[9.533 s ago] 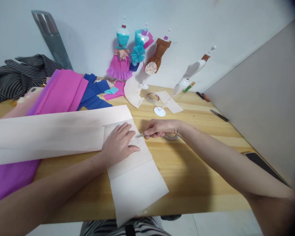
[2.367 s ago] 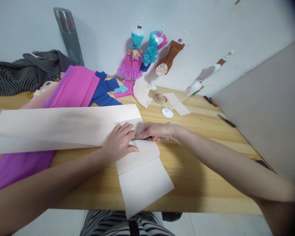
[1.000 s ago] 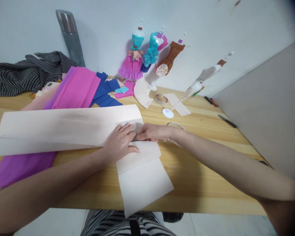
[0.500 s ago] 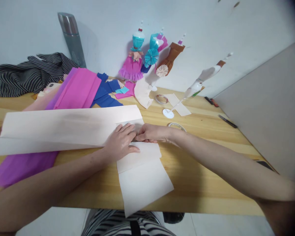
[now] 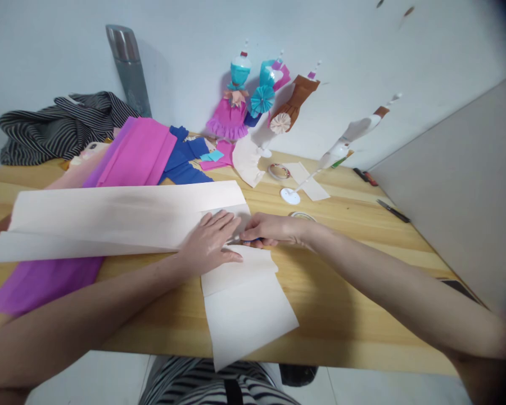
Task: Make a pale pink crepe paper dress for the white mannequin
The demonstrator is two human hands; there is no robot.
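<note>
My left hand (image 5: 211, 241) lies flat with its fingers stretched out, pressing on pale crepe paper near the right end of a long folded strip (image 5: 109, 219). Right beside its fingertips, my right hand (image 5: 267, 229) is closed around a small tool with a blue part (image 5: 253, 241). The fingers hide most of that tool, so its kind is unclear. From under my left hand, a creased pale paper piece (image 5: 248, 309) runs toward me and hangs past the table's front edge.
Magenta crepe paper (image 5: 139, 152) and blue paper scraps (image 5: 185, 157) lie behind the strip. A bare dress-form stand (image 5: 290, 196) is on the right, with dressed forms (image 5: 231, 112) by the wall. A tape roll (image 5: 279, 171) and black-handled blade (image 5: 393, 211) lie farther right.
My right hand has shifted slightly to the right, away from the left fingertips, and the tool's blue part now shows. My left hand stays on the paper. The view has shifted slightly.
</note>
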